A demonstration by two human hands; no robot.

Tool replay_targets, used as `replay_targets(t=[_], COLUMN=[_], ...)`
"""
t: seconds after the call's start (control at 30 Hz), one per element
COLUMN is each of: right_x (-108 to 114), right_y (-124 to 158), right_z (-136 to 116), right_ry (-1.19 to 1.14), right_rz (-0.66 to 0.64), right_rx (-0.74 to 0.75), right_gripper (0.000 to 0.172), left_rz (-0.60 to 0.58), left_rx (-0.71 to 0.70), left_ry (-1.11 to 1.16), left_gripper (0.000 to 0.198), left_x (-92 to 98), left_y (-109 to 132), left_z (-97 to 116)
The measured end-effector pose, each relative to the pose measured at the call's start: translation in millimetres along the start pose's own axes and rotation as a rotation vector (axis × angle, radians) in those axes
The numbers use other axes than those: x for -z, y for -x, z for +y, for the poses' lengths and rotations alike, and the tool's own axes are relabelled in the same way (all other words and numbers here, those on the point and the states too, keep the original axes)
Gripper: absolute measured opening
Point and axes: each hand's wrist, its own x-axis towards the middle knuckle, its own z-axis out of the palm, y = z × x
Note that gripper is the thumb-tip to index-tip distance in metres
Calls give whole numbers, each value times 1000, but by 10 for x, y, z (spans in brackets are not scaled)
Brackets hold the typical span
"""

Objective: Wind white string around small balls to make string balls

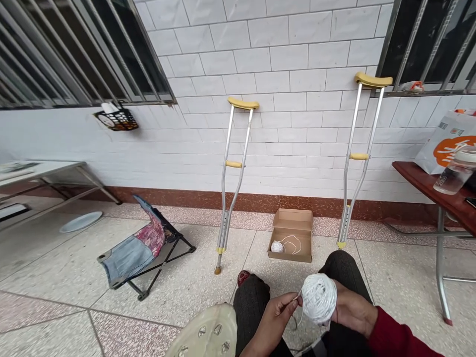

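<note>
A large ball of white yarn rests in my right hand, whose fingers are mostly hidden behind it, above my lap. My left hand pinches a strand of the yarn between thumb and fingertips, just left of the ball. Loose yarn hangs below, between my hands. On the floor ahead, against the wall side, sits an opened cardboard box. Inside it lies a smaller white yarn ball with a loose strand curling to its right.
Two crutches lean on the tiled wall. A folding fabric chair stands at left, a pale plastic stool beside my left leg. At right, a red table holds a bag and a plastic bottle.
</note>
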Motion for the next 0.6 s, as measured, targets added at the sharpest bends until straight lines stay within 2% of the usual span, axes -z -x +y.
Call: replay_targets(t=[0.13,0.23,0.3,0.37,0.47,0.53,0.6], right_x=[-72,-77,-30,65,262,370,406], right_y=[-14,-76,-165,-292,-469,-502,-436], right_z=[-114,-206,-275,-300,-155,60,294], right_ry=[-55,-22,62,256,726,981,1038], right_rz=[-49,-5,77,230,455,458,297], right_rx=[76,135,176,266,382,335,190], right_gripper=[48,46,41,37,37,39,44], left_rz=[-67,-47,-58,-122,-200,-164,-91], left_rx=[-59,-24,32,73,82,42,-37], left_ry=[54,-15,-66,-92,-132,-242,-406], left_gripper=[58,60,61,62,58,52,43], left_x=[-80,-60,-79,-136,-205,-180,-95], left_y=[-1,62,117,163,184,162,122], left_z=[6,-121,-234,-301,-244,-129,-20])
